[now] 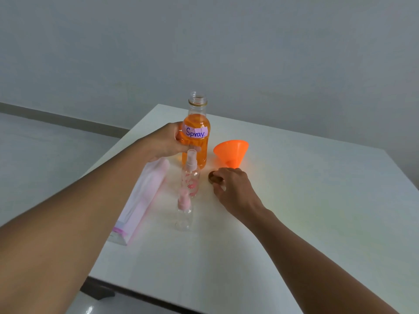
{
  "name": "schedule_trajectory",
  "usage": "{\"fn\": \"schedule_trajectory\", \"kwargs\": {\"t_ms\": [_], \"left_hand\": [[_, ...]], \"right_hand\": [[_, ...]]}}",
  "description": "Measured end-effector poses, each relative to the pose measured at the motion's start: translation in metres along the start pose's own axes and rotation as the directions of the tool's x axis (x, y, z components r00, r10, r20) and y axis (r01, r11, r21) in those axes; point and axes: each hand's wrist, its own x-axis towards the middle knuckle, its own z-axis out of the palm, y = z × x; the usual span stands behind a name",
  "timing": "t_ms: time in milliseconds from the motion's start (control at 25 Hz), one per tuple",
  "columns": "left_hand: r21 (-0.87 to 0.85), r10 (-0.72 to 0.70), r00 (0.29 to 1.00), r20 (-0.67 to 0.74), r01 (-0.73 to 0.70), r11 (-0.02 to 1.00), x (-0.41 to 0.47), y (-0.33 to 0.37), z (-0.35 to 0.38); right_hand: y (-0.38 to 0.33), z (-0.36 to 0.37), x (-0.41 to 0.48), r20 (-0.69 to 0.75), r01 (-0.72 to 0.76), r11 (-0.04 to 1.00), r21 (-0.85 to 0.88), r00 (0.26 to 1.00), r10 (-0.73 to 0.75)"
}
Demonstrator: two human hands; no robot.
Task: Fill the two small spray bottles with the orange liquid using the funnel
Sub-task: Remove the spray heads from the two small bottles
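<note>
The white table (317,200) carries everything, with a pink packet (142,200) lying along its left side. The bottle (199,155) of orange liquid, labelled "Spray", stands upright near the middle with its mouth uncapped, and the left hand (167,143) wraps round its lower body. The orange funnel (231,150) sits just right of it, wide mouth up and tilted, its spout pointing down towards the right hand (233,189). Two sprayers stand in a line in front of the bottle, the far sprayer (191,177) almost touching it and the near sprayer (184,214) closer to the person. Both look empty and have their pink pump heads on. The right hand pinches a small brown cap (213,177) at the table surface, between the far sprayer and the funnel's spout.

This looks like the cap being parked. It is best set flat and off to the right, out of the pouring path, so it cannot roll under a wrist. The open bottle is full and tall, so the left grip should hold it steady until the cap is let go. The pump heads must come off before the funnel goes in, and the funnel's spout should be seated square in a sprayer's neck
</note>
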Motion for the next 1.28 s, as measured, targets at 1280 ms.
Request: {"fn": "schedule_trajectory", "kwargs": {"t_ms": [1280], "left_hand": [[-0.119,0.229,0.912,0.341,-0.2,0.973,-0.125,0.115,0.134]], "right_hand": [[0.032,-0.158,-0.114,-0.118,-0.013,0.541,0.841,0.971,0.207]]}}
